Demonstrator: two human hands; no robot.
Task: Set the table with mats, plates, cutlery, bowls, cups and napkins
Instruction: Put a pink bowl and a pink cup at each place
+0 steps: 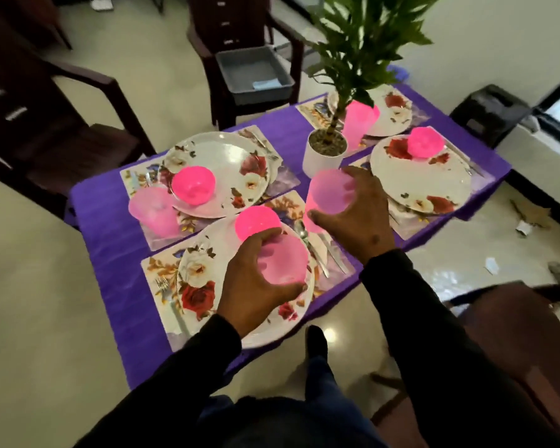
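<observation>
**Cup placement: two cups in hand, two settings waiting**

The left hand (pixel 253 286) is gripping a pink cup (pixel 283 260) from above, fingers and thumb curled round its rim, and is holding it over the near plate (pixel 207 276). The right hand (pixel 356 215) is gripping a second pink cup (pixel 328 192) the same way, holding it beside the white plant pot (pixel 324 153), between the near mat (pixel 162 270) and the right-hand plate (pixel 424 176).

Both cups are standing roughly upright, long axis vertical, so each probably needs only lowering, not turning.

The two far settings are already carrying cups: one (pixel 152 211) on the left mat, one (pixel 358 121) behind the plant stem. The near and right settings each show a pink bowl (pixel 256 223) but no cup on the surface. The left hand is nearer the near setting; the right hand is nearer the right one. Free mat space lies beside the cutlery (pixel 317 250).
</observation>
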